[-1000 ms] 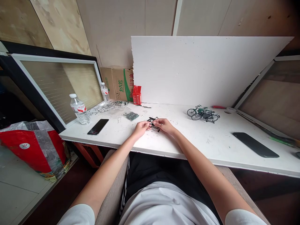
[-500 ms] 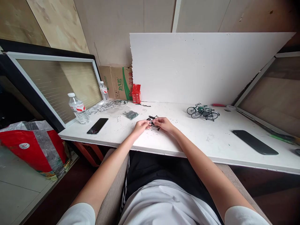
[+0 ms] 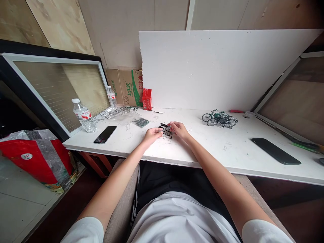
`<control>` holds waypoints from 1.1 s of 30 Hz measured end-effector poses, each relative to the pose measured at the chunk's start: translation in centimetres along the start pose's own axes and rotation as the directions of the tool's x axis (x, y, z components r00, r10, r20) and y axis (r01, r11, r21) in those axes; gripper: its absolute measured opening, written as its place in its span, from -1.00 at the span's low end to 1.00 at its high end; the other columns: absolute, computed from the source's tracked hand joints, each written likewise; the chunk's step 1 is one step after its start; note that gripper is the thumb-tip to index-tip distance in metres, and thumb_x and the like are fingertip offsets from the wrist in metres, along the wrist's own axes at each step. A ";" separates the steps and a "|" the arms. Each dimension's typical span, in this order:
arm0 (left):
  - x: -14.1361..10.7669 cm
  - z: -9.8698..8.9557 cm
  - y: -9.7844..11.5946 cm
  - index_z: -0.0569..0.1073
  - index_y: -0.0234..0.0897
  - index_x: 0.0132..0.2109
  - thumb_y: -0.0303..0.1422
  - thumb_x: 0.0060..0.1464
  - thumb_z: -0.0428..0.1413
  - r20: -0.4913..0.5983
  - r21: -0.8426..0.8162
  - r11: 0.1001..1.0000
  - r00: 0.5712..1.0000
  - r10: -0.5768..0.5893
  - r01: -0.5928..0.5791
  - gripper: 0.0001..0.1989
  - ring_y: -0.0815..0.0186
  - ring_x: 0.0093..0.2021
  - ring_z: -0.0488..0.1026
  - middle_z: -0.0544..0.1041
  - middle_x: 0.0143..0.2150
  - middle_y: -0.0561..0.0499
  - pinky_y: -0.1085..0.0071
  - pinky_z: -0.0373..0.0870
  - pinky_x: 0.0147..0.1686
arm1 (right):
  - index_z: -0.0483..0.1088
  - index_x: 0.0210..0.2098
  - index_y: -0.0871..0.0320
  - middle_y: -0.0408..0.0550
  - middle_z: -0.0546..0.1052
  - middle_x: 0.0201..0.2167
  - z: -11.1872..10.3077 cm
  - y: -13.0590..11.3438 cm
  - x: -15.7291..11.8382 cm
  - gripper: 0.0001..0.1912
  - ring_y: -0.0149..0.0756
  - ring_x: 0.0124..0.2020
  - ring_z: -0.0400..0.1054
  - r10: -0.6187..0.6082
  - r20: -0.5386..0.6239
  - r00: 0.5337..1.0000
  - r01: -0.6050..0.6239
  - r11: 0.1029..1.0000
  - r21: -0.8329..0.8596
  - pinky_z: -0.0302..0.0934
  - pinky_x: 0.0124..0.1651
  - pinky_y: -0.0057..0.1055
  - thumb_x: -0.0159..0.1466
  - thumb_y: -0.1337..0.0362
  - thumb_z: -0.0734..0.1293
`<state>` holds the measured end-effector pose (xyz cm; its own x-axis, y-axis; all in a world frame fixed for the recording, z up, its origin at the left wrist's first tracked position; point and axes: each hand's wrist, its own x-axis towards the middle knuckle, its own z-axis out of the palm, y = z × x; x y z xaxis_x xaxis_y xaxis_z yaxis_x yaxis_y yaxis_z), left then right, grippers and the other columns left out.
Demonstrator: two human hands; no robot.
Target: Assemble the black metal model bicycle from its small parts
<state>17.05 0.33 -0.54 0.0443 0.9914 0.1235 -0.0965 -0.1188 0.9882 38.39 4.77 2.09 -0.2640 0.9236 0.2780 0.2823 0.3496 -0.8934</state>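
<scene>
My left hand [image 3: 153, 134] rests low over the white table, its thumb and fingers pinched together at the left of a cluster of small black model bicycle parts [image 3: 166, 132]. Whatever is in that pinch is too small to make out. From the right, my right hand [image 3: 179, 130] closes thumb and forefinger at the cluster's upper edge, on a thin black part. A wheel-like ring shows between the hands, with tiny loose bits below it. Two model bicycles [image 3: 219, 119], one with green on it, stand upright to the right.
A packet of small dark parts [image 3: 141, 122] and black sprue frames [image 3: 118, 113] lie to the left. Beyond them are a phone [image 3: 105, 134], a water bottle [image 3: 84, 116] and a red box [image 3: 147, 99]. A dark flat case [image 3: 275, 151] lies at right; a white board [image 3: 202, 69] stands behind.
My right hand has drawn slightly up and away from my left, so more of the black parts shows between them. The view has tilted slightly.
</scene>
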 end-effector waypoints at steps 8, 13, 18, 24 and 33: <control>-0.2 0.0 0.5 0.64 -0.38 -0.07 -0.37 0.11 0.41 -0.006 0.038 0.999 1.000 -0.007 0.007 -0.74 0.25 -0.24 0.60 0.68 -0.25 -0.13 0.27 0.53 -0.07 | 0.58 -0.15 0.21 -0.05 0.50 -0.44 0.0 0.0 0.1 -0.38 -0.30 -0.43 0.28 0.021 -0.072 0.997 -0.020 1.000 0.019 0.17 -0.35 -0.36 0.34 -0.26 0.28; -0.1 0.0 0.4 0.63 -0.36 -0.08 -0.29 0.09 0.42 -0.009 0.027 1.000 1.000 -0.003 0.003 -0.70 0.27 -0.24 0.60 0.68 -0.18 -0.14 0.28 0.54 -0.09 | 0.58 -0.16 0.20 -0.06 0.53 -0.43 0.0 0.2 0.2 -0.44 -0.31 -0.41 0.30 0.015 -0.052 0.999 -0.014 1.000 0.013 0.19 -0.32 -0.35 0.32 -0.20 0.34; 0.2 -0.1 0.0 0.64 -0.37 -0.09 -0.23 0.09 0.42 -0.012 0.005 1.000 1.000 0.006 -0.006 -0.67 0.28 -0.24 0.59 0.67 -0.19 -0.14 0.28 0.52 -0.09 | 0.59 -0.24 0.17 0.00 0.62 -0.31 0.2 0.0 -0.2 -0.49 -0.28 -0.34 0.38 -0.071 0.074 0.995 0.069 0.997 0.021 0.27 -0.21 -0.31 0.26 -0.20 0.45; 0.3 -0.4 -0.2 0.64 -0.35 -0.07 -0.20 0.10 0.41 -0.023 -0.037 0.999 1.000 -0.012 0.011 -0.65 0.27 -0.19 0.59 0.66 -0.15 -0.15 0.28 0.47 -0.06 | 0.63 -0.14 0.13 0.05 0.69 -0.14 0.4 -0.4 -0.8 -0.54 -0.18 -0.19 0.48 -0.138 0.174 0.975 0.145 0.989 -0.024 0.35 -0.13 -0.28 0.26 -0.14 0.48; 0.2 -0.5 0.2 0.62 -0.35 -0.06 -0.18 0.08 0.42 -0.008 -0.179 0.984 1.000 0.025 -0.026 -0.62 0.31 -0.17 0.53 0.63 -0.17 -0.10 0.32 0.44 0.00 | 0.37 0.07 0.10 -0.06 0.68 -0.33 1.7 -0.6 -1.5 -0.31 -0.28 -0.43 0.50 -0.048 0.214 0.976 0.018 0.990 0.140 0.42 -0.34 -0.34 0.10 -0.04 0.64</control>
<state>16.53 0.57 -0.37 0.0343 0.9885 0.1471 -0.2741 -0.1322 0.9526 37.00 2.90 1.62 -0.4684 0.8506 0.2389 0.1458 0.3411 -0.9286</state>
